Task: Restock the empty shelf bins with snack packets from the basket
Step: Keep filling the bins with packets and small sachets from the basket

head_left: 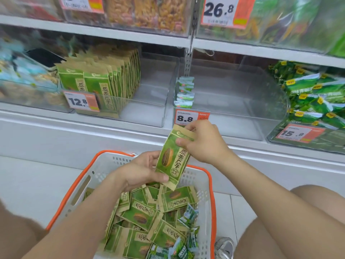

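Green-and-kraft paper marks the snack packet [173, 159] that we hold up between the basket [104, 169] and the shelf. Our left grip [141, 171] is curled round its lower half, thumb on the front near the bottom edge and fingers behind. Our right grip [205, 143] pinches the top edge, thumb on the face and fingertips over the rim. The packet tilts a little, print toward us, and hangs above the basket's far end.

Below it the basket holds a heap of loose packets [141, 217] of the same kind, with a few small green-and-white sachets [189, 214] mixed in.

On the shelf, the bin [149, 113] behind the 12.8 tag [80, 101] has a standing row [112, 79] of matching packets filling its left part, and its right part shows bare plastic. The neighbouring bin [233, 101] holds only a short stack of sachets [184, 90] against its left wall.

We judge the step to be one packet picked and being squared up for shelving. The next move seems to call for carrying it up and to the left, then standing it upright beside the row, face forward. One grip would steady the row so that it does not topple into the gap.
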A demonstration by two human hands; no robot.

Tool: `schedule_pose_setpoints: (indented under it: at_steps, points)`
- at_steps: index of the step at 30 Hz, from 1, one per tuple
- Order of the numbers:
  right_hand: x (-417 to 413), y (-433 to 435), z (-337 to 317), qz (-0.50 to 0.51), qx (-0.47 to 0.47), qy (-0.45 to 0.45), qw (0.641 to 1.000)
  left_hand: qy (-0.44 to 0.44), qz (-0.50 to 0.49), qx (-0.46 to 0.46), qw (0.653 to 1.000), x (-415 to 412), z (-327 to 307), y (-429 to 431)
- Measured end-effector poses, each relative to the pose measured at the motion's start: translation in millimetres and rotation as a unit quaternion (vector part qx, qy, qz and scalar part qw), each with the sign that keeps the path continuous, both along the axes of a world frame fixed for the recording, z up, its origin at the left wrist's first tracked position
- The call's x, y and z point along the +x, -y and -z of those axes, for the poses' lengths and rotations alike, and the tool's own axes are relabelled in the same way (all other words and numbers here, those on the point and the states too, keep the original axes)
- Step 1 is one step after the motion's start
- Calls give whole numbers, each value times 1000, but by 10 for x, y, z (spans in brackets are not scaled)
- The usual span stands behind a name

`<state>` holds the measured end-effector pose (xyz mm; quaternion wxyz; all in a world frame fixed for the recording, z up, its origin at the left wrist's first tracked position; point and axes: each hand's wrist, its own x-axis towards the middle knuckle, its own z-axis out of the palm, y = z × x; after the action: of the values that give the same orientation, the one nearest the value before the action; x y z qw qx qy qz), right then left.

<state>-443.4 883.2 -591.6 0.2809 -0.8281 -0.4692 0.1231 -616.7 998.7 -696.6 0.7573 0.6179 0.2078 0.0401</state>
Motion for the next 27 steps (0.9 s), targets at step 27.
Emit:
schedule_pose_setpoints:
  at_steps: [27]
  points:
    - [-428,-1444,-447,20,224,105,969,-201,-384,683,588,-196,-1715,-1267]
